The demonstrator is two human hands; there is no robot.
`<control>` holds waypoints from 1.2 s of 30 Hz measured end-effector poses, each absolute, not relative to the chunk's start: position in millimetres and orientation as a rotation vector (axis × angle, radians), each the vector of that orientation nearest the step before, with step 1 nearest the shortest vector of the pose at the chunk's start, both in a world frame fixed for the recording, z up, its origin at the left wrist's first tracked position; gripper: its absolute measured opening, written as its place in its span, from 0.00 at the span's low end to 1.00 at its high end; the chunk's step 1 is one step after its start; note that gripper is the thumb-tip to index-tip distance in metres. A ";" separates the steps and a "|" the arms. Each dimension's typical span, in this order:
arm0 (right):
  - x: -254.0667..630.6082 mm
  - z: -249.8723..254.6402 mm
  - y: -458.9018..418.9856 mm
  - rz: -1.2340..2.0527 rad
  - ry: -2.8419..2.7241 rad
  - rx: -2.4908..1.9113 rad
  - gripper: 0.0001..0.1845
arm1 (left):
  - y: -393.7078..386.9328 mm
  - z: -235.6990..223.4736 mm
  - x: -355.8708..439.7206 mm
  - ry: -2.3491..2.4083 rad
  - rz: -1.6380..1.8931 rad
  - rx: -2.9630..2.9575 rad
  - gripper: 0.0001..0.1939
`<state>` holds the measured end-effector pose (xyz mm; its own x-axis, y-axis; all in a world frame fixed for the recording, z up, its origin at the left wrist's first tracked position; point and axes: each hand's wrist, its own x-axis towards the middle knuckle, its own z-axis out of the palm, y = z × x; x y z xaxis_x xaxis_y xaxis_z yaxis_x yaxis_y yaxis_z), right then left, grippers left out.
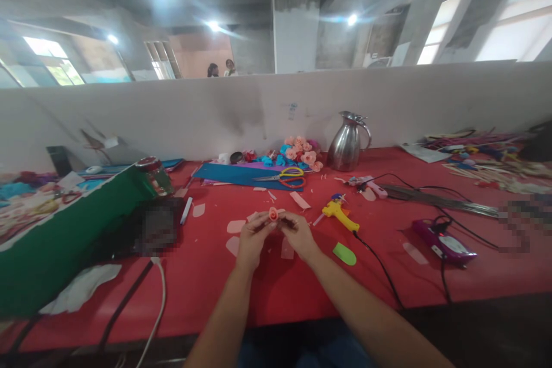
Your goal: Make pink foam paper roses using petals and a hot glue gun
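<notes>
A small peach paper flower [273, 214] is pinched between both hands above the red table. My left hand [254, 236] closes on its left side, and my right hand [297, 233] grips its right side. Cut peach petal pieces [236, 226] lie around and under the hands. To the right of my right hand lies a yellow glue gun [342, 215] with a black cord. A green petal-shaped piece [344, 253] is on the table in front of it. Beyond the hands, scissors [291, 176] with yellow and orange handles rest on blue sheets [233, 175].
Finished peach and blue flowers [302, 152] are heaped near the low wall, beside a steel jug [346, 141]. A purple power strip [444, 241] with cords lies right. At left stand a green box [86, 230] and a glass jar [155, 175]. Two people are far behind the wall.
</notes>
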<state>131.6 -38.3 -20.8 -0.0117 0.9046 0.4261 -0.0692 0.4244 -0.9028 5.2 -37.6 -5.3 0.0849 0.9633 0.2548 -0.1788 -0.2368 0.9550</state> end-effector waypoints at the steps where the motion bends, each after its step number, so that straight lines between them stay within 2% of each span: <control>1: 131.6 -21.4 -37.7 0.921 -1.356 -0.815 0.09 | -37.9 -5.2 5.6 0.881 1.380 1.301 0.12; 14: 128.2 -16.9 -44.4 0.727 -1.473 -0.887 0.07 | -37.4 -7.7 5.7 0.852 1.437 1.347 0.10; 36: 127.7 -13.3 -45.9 0.630 -1.468 -1.003 0.07 | -35.8 -7.9 5.7 0.895 1.426 1.248 0.07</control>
